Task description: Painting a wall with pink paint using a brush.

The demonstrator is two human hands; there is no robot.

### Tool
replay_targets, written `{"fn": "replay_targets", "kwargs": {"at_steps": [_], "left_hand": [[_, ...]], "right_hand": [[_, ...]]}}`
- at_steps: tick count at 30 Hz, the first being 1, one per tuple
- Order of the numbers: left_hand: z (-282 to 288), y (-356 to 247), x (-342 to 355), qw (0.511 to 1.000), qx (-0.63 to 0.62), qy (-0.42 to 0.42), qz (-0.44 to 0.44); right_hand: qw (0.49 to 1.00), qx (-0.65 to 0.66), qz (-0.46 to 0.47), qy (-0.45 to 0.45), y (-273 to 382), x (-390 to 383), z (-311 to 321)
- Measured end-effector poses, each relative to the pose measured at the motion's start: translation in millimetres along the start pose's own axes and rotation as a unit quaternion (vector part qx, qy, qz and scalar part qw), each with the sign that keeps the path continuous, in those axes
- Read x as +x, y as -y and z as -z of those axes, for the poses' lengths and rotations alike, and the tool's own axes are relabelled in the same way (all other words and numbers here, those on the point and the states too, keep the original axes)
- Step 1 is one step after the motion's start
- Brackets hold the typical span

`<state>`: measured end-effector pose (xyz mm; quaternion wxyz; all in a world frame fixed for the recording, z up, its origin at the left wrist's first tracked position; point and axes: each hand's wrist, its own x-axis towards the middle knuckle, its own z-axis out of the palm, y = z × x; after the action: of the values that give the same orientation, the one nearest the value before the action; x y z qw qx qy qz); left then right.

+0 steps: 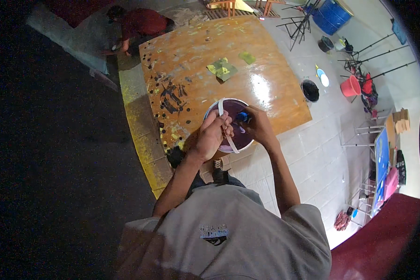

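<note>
A round bucket (236, 101) with purple liquid or a purple inside is in front of me, over the near edge of the wooden board. Its pale strap-like handle (220, 106) crosses the opening, and my left hand (213, 134) is closed around it. My right hand (258, 125) reaches over the bucket's right rim with bent fingers. At those fingertips is a small bright blue thing (242, 116), its kind too small to make out. A green-yellow stained cloth (222, 69) lies on the board beyond the bucket.
The paint-marked wooden board (205, 46) stretches ahead, with black smears (172, 97) at left. A person in red (142, 28) crouches at the far left. On the tiled floor at right are a black bucket (309, 91), a pink-red bucket (350, 86) and a blue drum (332, 17).
</note>
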<state>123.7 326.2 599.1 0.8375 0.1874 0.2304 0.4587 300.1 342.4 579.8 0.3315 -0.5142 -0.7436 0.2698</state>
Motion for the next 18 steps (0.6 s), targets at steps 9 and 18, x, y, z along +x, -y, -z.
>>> {"fn": "replay_targets", "kwargs": {"at_steps": [9,18], "left_hand": [[-28.8,3.9,-7.2,0.990,0.111,-0.071,-0.040],[-48.8,-40.3,-75.4,0.960,0.247,-0.076,-0.109]], "right_hand": [[0.994,0.093,0.024,0.041,9.2,-11.2,-6.5],[0.981,0.121,0.142,0.050,66.7,-3.2,-20.9]]}}
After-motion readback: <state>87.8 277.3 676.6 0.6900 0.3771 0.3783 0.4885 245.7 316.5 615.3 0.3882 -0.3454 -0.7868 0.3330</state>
